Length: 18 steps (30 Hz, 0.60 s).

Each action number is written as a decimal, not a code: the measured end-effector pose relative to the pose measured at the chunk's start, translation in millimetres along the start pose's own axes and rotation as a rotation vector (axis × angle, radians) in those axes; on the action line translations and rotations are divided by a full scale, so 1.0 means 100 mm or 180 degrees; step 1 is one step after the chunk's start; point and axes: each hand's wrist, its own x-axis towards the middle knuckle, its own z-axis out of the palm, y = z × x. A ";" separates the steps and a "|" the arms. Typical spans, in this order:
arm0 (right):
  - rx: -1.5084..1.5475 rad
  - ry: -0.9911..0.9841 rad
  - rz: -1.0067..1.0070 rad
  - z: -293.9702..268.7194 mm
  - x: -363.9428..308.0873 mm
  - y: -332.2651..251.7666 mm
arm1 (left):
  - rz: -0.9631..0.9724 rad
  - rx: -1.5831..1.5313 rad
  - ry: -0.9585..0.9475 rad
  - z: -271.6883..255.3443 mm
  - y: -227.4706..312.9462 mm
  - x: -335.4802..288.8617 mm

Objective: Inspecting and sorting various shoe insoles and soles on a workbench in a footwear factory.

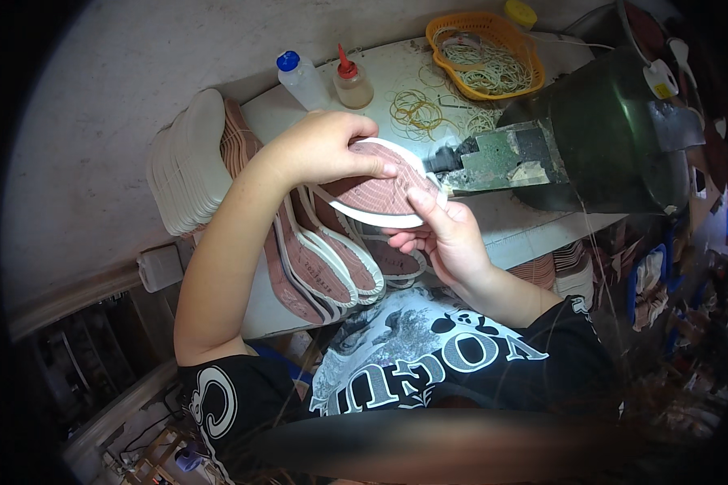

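A shoe sole (pixel 368 194), reddish-brown with a white rim, is tilted up between my two hands. My left hand (pixel 319 149) grips its far left side, thumb lying over the brown face. At the right end my right hand (pixel 457 242) pinches the edge, thumb on top and fingers curled beneath. This end of the sole touches or nearly touches the dark working head (pixel 443 160) of a green machine (pixel 510 158); the exact contact is hard to make out. Below the held sole, several similar soles (pixel 323 267) lie overlapping on the table, partly covered by my left arm.
White sole-shaped pieces (pixel 190 158) stand stacked at the left. Behind are a blue-capped bottle (pixel 303 85), a red-tipped bottle (pixel 353 87), loose rubber bands (pixel 416 115) and an orange basket (pixel 442 58) of bands. A large dark green housing (pixel 615 137) fills the table's right side.
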 end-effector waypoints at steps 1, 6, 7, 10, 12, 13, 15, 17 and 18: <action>0.0000 -0.0012 0.0005 0.00 0.00 0.00 | -0.0012 0.0002 0.0005 0.02 0.01 -0.04; -0.0004 -0.0057 -0.0088 -0.03 0.00 0.00 | -0.0100 -0.0226 0.0464 0.14 0.09 -0.23; -0.0005 -0.0082 -0.0084 -0.05 0.01 0.01 | -0.0116 -0.0210 0.0527 0.16 0.10 -0.26; -0.0104 -0.0121 -0.0114 -0.06 0.02 0.01 | -0.0472 -0.0355 0.0527 0.26 0.11 -0.32; -0.0236 -0.0098 -0.0153 -0.06 0.00 0.00 | -0.0524 -0.0485 0.0609 0.36 0.08 -0.35; -0.0262 -0.0136 -0.0172 -0.08 0.01 0.01 | -0.0556 -0.0629 0.0625 0.43 0.07 -0.36; -0.0472 -0.0230 -0.0269 -0.15 0.02 0.02 | -0.0774 -0.0744 0.0649 0.55 0.10 -0.36; -0.0513 -0.0210 -0.0394 -0.10 -0.03 0.01 | -0.1088 -0.1198 0.0555 0.67 0.18 -0.40; -0.0509 -0.0429 -0.0402 -0.15 -0.04 0.00 | -0.1222 -0.1357 0.0589 0.70 0.25 -0.42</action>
